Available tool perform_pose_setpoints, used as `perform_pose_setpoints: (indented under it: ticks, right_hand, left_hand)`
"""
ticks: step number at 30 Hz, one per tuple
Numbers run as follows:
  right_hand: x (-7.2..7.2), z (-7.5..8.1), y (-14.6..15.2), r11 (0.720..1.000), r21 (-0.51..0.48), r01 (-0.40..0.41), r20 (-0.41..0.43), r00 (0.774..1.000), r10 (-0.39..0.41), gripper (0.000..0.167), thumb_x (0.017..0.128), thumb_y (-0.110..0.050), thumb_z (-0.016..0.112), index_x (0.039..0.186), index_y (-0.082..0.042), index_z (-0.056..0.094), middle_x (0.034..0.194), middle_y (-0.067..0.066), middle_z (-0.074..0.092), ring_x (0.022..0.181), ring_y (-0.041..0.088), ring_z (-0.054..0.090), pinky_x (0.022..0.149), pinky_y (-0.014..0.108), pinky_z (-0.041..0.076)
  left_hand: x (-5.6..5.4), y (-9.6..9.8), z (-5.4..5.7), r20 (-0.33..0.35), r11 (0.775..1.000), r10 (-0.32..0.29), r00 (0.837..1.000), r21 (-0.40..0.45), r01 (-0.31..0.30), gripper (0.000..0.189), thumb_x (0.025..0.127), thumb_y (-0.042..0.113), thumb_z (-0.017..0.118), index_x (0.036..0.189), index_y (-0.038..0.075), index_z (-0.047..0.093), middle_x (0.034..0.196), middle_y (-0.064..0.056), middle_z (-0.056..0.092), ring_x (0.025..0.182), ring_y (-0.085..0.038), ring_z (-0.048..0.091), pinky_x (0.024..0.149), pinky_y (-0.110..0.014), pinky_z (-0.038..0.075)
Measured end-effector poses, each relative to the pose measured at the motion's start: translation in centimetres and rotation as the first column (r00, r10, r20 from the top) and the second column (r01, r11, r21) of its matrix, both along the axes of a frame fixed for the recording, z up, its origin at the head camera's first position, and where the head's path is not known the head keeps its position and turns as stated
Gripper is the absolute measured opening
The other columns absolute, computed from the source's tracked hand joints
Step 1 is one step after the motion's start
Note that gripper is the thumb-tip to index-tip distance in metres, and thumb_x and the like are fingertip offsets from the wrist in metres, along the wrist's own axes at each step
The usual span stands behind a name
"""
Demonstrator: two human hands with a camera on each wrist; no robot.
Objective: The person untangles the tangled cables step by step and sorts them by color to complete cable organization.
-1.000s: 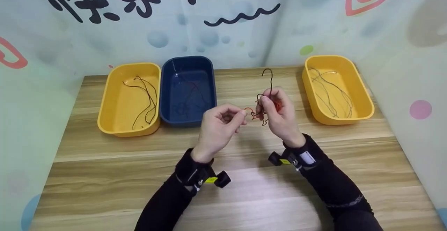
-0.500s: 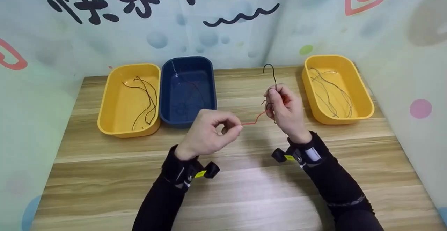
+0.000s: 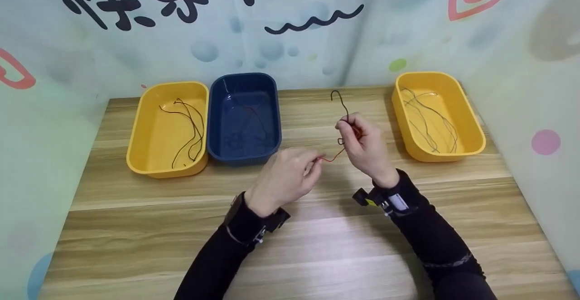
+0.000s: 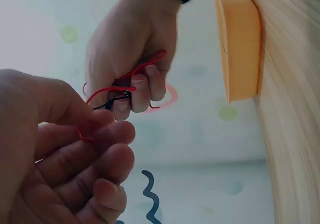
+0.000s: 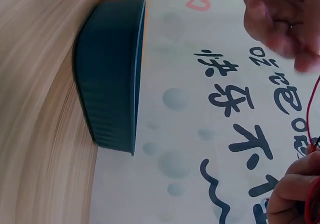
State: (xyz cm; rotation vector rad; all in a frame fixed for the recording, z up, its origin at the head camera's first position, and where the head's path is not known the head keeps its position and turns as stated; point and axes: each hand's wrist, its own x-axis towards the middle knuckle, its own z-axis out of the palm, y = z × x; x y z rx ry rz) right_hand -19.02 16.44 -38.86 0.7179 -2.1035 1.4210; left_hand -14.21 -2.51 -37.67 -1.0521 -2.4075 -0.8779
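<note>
Above the table, my right hand grips a bundle of red and black wires in curled fingers. From the top of that fist a black wire sticks up with a hooked end. A red wire runs from the fist to my left hand, which pinches its end between thumb and fingertips. In the left wrist view, red wire loops show across the right hand's curled fingers. Part of the bundle shows at the right edge of the right wrist view.
A yellow bin with dark wires stands at the back left. Against it is a dark blue bin with a few thin wires, one red. Another yellow bin at the right holds grey wires. A printed backdrop rises behind.
My left hand drew the red wire out to the left, then came back toward the right hand and turned over. The right hand shifted right, then back left, still gripping the bundle.
</note>
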Motion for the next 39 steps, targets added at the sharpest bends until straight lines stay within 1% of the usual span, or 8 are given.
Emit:
perform_pose_setpoints:
  ticks: [3,6,15,21,26,33,36,39]
  right_hand:
    - [-0.2,-0.2,-0.1,0.997,0.068,0.045,-0.063,0.997,-0.041,0.01,0.092,0.005,0.058,0.081,0.006,0.059,0.057,0.005,0.047,0.051,0.002,0.038,0.045,0.016,0.03]
    - [-0.2,-0.4,-0.2,0.993,0.091,0.077,-0.084,0.994,-0.069,0.011,0.091,0.004,0.06,0.08,0.004,0.059,0.057,0.005,0.048,0.052,0.003,0.037,0.046,0.016,0.029]
    - [-0.2,-0.3,0.1,0.99,0.125,0.059,-0.051,0.997,-0.053,0.008,0.091,0.001,0.062,0.083,0.003,0.061,0.061,0.006,0.052,0.054,0.004,0.041,0.048,0.017,0.032]
    - [-0.4,-0.3,0.4,0.992,0.116,0.043,-0.002,0.999,-0.043,0.011,0.091,-0.001,0.063,0.081,0.003,0.061,0.06,0.004,0.053,0.052,0.003,0.041,0.047,0.016,0.032]
    - [-0.4,-0.2,0.6,0.999,0.047,0.001,0.071,0.997,-0.005,0.013,0.092,0.001,0.061,0.08,0.006,0.059,0.061,-0.003,0.049,0.05,0.002,0.04,0.045,0.015,0.032]
    - [-0.3,0.0,0.7,1.0,0.021,-0.018,0.109,0.994,0.016,0.016,0.09,0.002,0.063,0.076,0.006,0.056,0.062,-0.007,0.05,0.05,0.001,0.04,0.044,0.015,0.032]
    - [-0.2,0.0,0.8,0.998,0.053,-0.016,0.094,0.996,0.011,0.019,0.089,-0.002,0.067,0.074,0.003,0.055,0.061,-0.005,0.05,0.051,0.001,0.04,0.045,0.015,0.032]
    - [-0.2,0.1,0.9,0.997,0.07,-0.034,0.077,0.997,0.028,0.031,0.091,-0.019,0.067,0.073,0.002,0.054,0.061,-0.004,0.05,0.052,0.001,0.04,0.046,0.014,0.032]
  left_hand:
    - [0.1,0.2,-0.2,-0.086,0.997,0.031,0.996,-0.062,-0.037,0.017,0.091,0.011,0.062,0.104,0.005,0.07,0.085,-0.003,0.071,0.072,-0.014,0.066,0.064,-0.026,0.054]
    - [0.2,0.5,-0.6,-0.145,0.992,0.031,0.989,-0.117,-0.048,0.014,0.091,0.016,0.066,0.1,0.006,0.07,0.081,-0.001,0.069,0.069,-0.014,0.065,0.062,-0.028,0.053]
    - [0.3,1.2,-1.5,-0.233,0.964,0.08,0.969,-0.23,-0.135,0.019,0.094,0.023,0.062,0.089,0.008,0.071,0.066,0.002,0.061,0.052,-0.01,0.057,0.046,-0.023,0.045]
    - [0.1,0.8,-1.2,-0.212,0.966,0.114,0.97,-0.205,-0.159,0.015,0.096,0.018,0.06,0.088,0.008,0.068,0.062,0.002,0.058,0.048,-0.012,0.054,0.042,-0.026,0.043]
    - [-0.1,0.1,-0.7,-0.181,0.974,0.129,0.975,-0.161,-0.159,0.019,0.097,0.018,0.058,0.081,0.008,0.061,0.057,0.002,0.051,0.047,-0.015,0.051,0.042,-0.029,0.043]
    - [-0.3,-1.1,0.2,-0.207,0.987,0.135,0.969,-0.053,-0.149,0.019,0.096,0.015,0.058,0.078,0.008,0.059,0.059,0.0,0.053,0.049,-0.016,0.052,0.046,-0.031,0.045]
    - [-0.3,-1.5,0.5,-0.212,0.99,0.129,0.969,-0.027,-0.138,0.017,0.095,0.014,0.059,0.079,0.009,0.061,0.063,0.0,0.057,0.052,-0.015,0.055,0.049,-0.03,0.047]
    - [-0.3,-1.9,0.9,-0.198,0.991,0.13,0.971,-0.012,-0.135,0.017,0.095,0.014,0.06,0.08,0.008,0.062,0.063,0.0,0.056,0.052,-0.014,0.055,0.049,-0.029,0.047]
